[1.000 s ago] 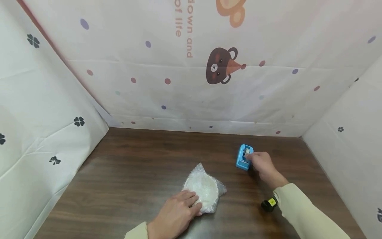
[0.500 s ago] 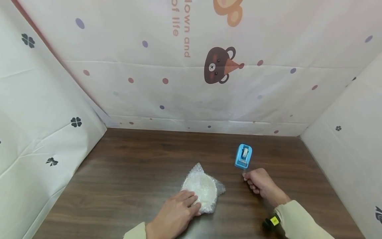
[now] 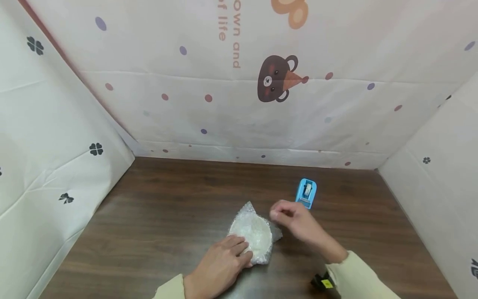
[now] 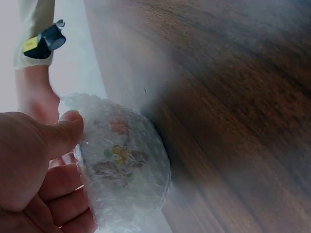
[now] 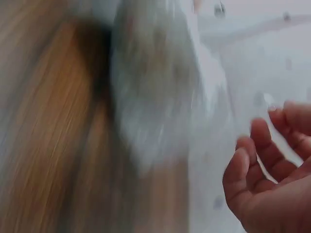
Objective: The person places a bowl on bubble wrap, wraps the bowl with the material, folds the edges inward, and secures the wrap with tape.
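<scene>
A white bowl with a flower print (image 4: 119,155), wrapped in bubble wrap (image 3: 254,236), rests on the table. My left hand (image 3: 221,264) grips its near left rim; in the left wrist view the thumb lies on one side and the curled fingers on the other. Just right of the wrap's far edge, my right hand (image 3: 295,220) is raised with its fingers curled. A small clear scrap of tape (image 5: 269,99) shows at its pinched fingertips in the right wrist view. Behind that hand stands a blue tape dispenser (image 3: 306,193), its near end partly hidden.
The dark wood table (image 3: 168,199) meets a printed white cloth backdrop (image 3: 231,120) at the rear. White cloth walls (image 3: 440,178) stand on both sides. A black camera (image 3: 322,282) is strapped at the right wrist.
My right hand has drawn tape away from the dispenser, first toward me, then left to beside the wrapped bowl. The dispenser has stayed put. My left hand keeps its grip on the bowl.
</scene>
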Action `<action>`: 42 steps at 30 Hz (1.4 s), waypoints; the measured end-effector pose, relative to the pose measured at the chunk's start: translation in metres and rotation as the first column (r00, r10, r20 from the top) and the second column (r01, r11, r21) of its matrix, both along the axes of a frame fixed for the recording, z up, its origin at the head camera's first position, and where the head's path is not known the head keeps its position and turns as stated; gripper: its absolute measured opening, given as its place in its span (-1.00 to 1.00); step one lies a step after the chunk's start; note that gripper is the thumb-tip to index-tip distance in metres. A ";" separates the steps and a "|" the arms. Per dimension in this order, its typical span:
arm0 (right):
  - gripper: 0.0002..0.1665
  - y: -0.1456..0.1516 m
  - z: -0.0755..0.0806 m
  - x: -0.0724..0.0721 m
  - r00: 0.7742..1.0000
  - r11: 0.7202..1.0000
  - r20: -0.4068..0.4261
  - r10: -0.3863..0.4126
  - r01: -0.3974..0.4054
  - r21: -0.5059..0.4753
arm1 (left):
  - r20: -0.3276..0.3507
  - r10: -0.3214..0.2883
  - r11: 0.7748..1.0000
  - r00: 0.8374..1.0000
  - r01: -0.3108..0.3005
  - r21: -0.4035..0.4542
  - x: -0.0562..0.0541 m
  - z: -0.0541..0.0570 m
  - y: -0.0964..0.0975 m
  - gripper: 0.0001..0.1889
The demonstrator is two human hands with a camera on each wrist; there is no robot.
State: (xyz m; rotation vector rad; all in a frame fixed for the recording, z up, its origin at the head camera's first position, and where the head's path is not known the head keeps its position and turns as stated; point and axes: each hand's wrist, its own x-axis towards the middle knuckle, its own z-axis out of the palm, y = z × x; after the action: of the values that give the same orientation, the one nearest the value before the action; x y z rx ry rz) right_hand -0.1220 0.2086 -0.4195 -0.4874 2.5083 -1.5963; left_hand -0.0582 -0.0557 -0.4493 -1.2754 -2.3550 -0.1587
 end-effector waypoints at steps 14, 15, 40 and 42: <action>-0.85 -0.061 -0.019 -0.016 0.958 0.913 -0.241 0.157 -0.048 0.405 | 0.014 0.022 0.999 1.000 -0.022 -0.037 0.001 0.002 -0.001 -0.83; -0.84 -0.062 -0.020 -0.015 0.958 0.915 -0.249 0.144 -0.033 0.403 | 0.010 0.024 0.999 1.000 -0.024 -0.033 0.001 0.002 -0.001 -0.83; -0.70 -0.056 0.009 -0.008 0.964 0.996 -0.252 0.088 -0.080 0.039 | -0.019 0.027 1.000 0.999 -0.027 0.011 0.002 -0.003 0.000 -0.81; -0.56 -0.056 0.009 -0.009 0.964 0.993 -0.242 0.110 -0.097 0.067 | -0.022 0.028 1.000 0.999 -0.028 0.013 0.003 -0.003 0.000 -0.81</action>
State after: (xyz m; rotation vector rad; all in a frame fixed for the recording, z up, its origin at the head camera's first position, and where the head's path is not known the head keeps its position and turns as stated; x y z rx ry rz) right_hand -0.1308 0.1530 -0.4105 -0.8423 2.6406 -1.5075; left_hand -0.0557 -0.0561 -0.4524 -1.2315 -2.3485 -0.1500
